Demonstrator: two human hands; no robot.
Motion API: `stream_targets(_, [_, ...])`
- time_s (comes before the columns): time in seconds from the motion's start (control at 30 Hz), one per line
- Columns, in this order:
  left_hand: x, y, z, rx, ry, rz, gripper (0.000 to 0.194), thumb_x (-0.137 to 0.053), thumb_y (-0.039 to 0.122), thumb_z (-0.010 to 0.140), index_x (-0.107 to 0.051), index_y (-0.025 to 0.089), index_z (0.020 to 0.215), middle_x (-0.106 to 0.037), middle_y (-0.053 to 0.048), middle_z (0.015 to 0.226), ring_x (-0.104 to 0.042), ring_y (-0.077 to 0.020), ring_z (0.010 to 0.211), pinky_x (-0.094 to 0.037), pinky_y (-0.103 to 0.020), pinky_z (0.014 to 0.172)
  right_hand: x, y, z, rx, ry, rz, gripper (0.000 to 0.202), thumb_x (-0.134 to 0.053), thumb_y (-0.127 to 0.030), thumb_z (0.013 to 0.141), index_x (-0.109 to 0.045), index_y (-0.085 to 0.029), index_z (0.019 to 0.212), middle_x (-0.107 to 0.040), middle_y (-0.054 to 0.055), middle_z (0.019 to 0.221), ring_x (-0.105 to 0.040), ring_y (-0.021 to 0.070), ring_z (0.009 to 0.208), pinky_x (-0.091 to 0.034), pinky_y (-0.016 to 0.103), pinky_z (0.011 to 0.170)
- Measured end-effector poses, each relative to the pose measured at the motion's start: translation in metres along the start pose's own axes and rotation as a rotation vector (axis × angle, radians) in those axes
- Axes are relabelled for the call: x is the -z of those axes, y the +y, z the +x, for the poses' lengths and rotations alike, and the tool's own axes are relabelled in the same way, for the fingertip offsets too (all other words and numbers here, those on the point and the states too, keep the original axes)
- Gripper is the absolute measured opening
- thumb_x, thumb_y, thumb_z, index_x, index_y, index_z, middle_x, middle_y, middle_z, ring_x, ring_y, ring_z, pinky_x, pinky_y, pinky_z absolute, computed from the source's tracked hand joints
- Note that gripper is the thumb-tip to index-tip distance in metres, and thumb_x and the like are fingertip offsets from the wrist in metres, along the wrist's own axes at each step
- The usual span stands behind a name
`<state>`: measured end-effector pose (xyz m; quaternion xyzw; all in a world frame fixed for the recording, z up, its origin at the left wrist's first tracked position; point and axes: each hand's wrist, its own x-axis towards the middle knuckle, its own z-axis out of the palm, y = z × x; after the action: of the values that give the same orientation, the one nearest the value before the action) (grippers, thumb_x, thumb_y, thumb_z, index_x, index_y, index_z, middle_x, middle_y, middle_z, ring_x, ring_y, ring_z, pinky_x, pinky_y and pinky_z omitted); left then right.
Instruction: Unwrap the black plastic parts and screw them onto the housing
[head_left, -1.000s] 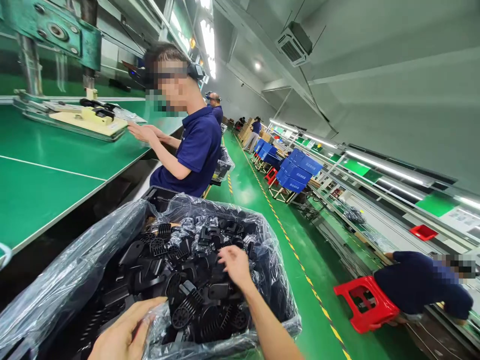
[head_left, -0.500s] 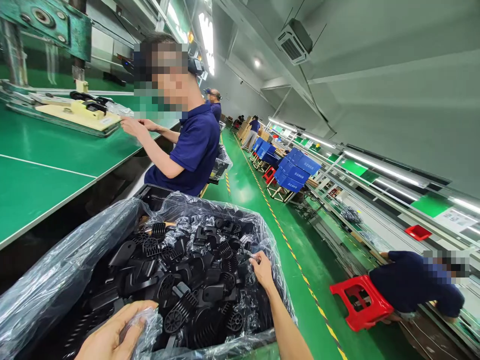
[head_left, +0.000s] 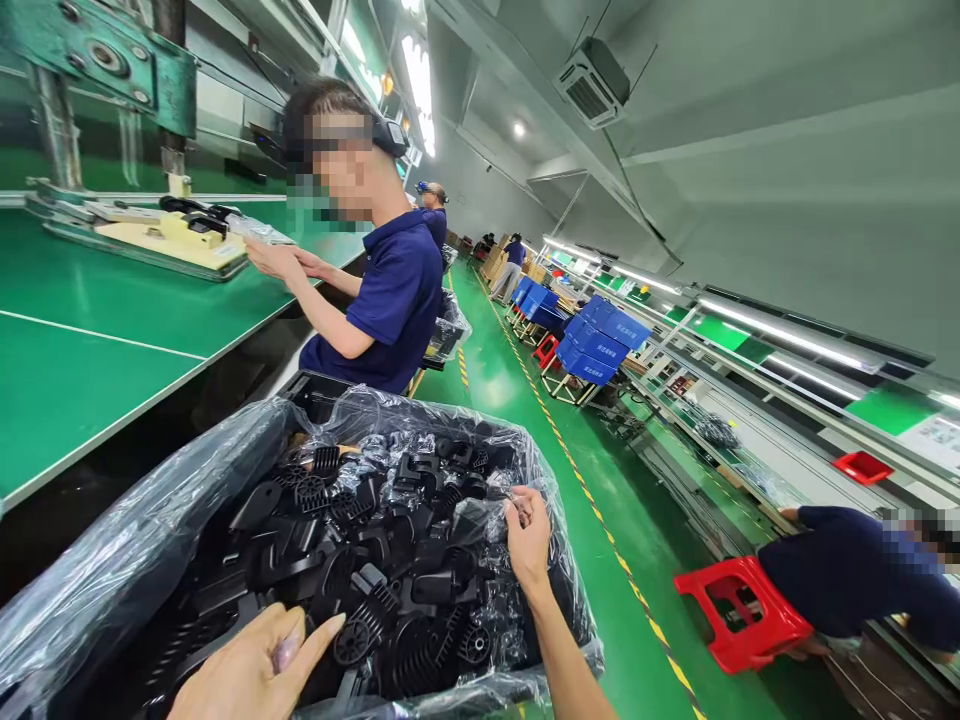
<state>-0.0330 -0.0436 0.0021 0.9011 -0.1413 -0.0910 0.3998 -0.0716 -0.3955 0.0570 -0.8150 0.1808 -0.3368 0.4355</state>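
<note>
A bin lined with clear plastic (head_left: 150, 490) holds many black plastic parts (head_left: 360, 560), some in clear bags. Over its near left part is my left hand (head_left: 251, 665), its index finger stretched out and the other fingers curled round a small piece of clear plastic. At the bin's right side my right hand (head_left: 529, 535) pinches the edge of a clear plastic bag (head_left: 480, 520) above the parts.
A green table (head_left: 97, 350) with a press (head_left: 112, 60) stands at the left. A seated person (head_left: 390, 300) works beside it. To the right are a red stool (head_left: 742, 610), another person (head_left: 855, 570), blue boxes (head_left: 600, 340) and a striped floor line (head_left: 585, 480).
The clear plastic bunched in my left hand has mostly gone from view, and its index finger now extends. My right hand has moved slightly up, with a bag now spread out beside its fingers.
</note>
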Motion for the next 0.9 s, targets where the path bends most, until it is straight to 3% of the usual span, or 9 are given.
stream_targets(0.07, [-0.001,0.008,0.002,-0.052,0.033,-0.076,0.052,-0.053,0.074,0.087,-0.050,0.025,0.068,-0.061,0.003,0.071,-0.057,-0.0151,0.057,-0.048,-0.025,0.059,-0.015,-0.021,-0.011,-0.032,-0.067,0.133,0.041,-0.068,-0.047,0.095,-0.061,-0.018,0.123,-0.069,0.010,0.113,-0.066,0.0245,0.104,-0.053,0.042,0.096])
stream_targets(0.13, [-0.003,0.013,0.004,-0.054,0.022,-0.206,0.052,-0.061,0.070,0.084,-0.066,0.025,0.108,-0.074,-0.001,0.098,-0.060,-0.0146,0.057,-0.053,-0.026,0.063,-0.037,-0.039,-0.027,-0.092,-0.148,0.259,0.043,-0.068,-0.046,0.094,-0.060,-0.020,0.126,-0.071,0.009,0.110,-0.068,0.0245,0.099,-0.055,0.038,0.089])
stream_targets(0.2, [-0.003,0.014,0.003,-0.044,-0.014,-0.295,0.075,-0.064,0.064,0.084,-0.053,0.022,0.145,-0.077,-0.006,0.116,-0.063,-0.0157,0.055,-0.055,-0.028,0.065,-0.060,-0.051,-0.044,-0.156,-0.233,0.365,0.042,-0.068,-0.047,0.093,-0.062,-0.020,0.125,-0.073,0.009,0.106,-0.069,0.0245,0.093,-0.056,0.037,0.081])
stream_targets(0.23, [-0.003,0.013,0.001,-0.038,-0.027,-0.306,0.076,-0.063,0.062,0.086,-0.052,0.020,0.148,-0.078,-0.007,0.113,-0.066,-0.0176,0.056,-0.056,-0.028,0.066,-0.071,-0.054,-0.051,-0.184,-0.273,0.406,0.042,-0.069,-0.047,0.093,-0.064,-0.020,0.124,-0.073,0.010,0.106,-0.070,0.0245,0.092,-0.056,0.036,0.079])
stream_targets(0.33, [0.004,0.005,-0.002,-0.009,-0.007,-0.261,0.053,-0.052,0.058,0.091,-0.077,0.020,0.119,-0.082,-0.008,0.094,-0.077,-0.0272,0.079,-0.056,-0.029,0.071,-0.097,-0.052,-0.065,-0.246,-0.379,0.470,0.045,-0.077,-0.050,0.089,-0.068,-0.017,0.118,-0.074,0.010,0.105,-0.070,0.0242,0.091,-0.057,0.036,0.078])
stream_targets(0.4, [0.010,0.000,-0.003,0.028,0.043,-0.227,0.046,-0.048,0.054,0.093,-0.081,0.023,0.104,-0.082,-0.008,0.089,-0.078,-0.0293,0.087,-0.054,-0.029,0.072,-0.107,-0.043,-0.067,-0.273,-0.442,0.469,0.046,-0.081,-0.050,0.086,-0.070,-0.016,0.114,-0.075,0.009,0.100,-0.071,0.0229,0.087,-0.057,0.036,0.076])
stream_targets(0.57, [0.021,0.001,-0.004,0.075,0.167,-0.181,0.035,-0.059,0.053,0.091,-0.070,0.025,0.072,-0.070,-0.001,0.063,-0.065,-0.0199,0.058,-0.041,-0.025,0.056,-0.115,-0.018,-0.058,-0.242,-0.489,0.374,0.032,-0.083,-0.042,0.089,-0.073,-0.014,0.100,-0.074,0.004,0.092,-0.071,0.0208,0.086,-0.058,0.040,0.086])
stream_targets(0.67, [0.027,0.008,-0.006,0.073,0.264,-0.207,0.039,-0.054,0.055,0.096,-0.067,0.025,0.075,-0.063,0.001,0.061,-0.053,-0.0170,0.054,-0.040,-0.026,0.059,-0.111,-0.010,-0.049,-0.210,-0.460,0.327,0.026,-0.082,-0.039,0.092,-0.073,-0.015,0.094,-0.074,0.004,0.099,-0.071,0.0219,0.094,-0.055,0.044,0.095])
stream_targets(0.9, [0.044,0.020,-0.009,0.020,0.449,-0.366,0.042,-0.047,0.062,0.095,-0.065,0.024,0.098,-0.071,-0.006,0.105,-0.064,-0.0222,0.089,-0.046,-0.028,0.065,-0.105,-0.037,-0.050,-0.188,-0.489,0.383,0.033,-0.079,-0.048,0.093,-0.075,-0.015,0.098,-0.076,0.007,0.103,-0.070,0.0248,0.103,-0.049,0.048,0.104])
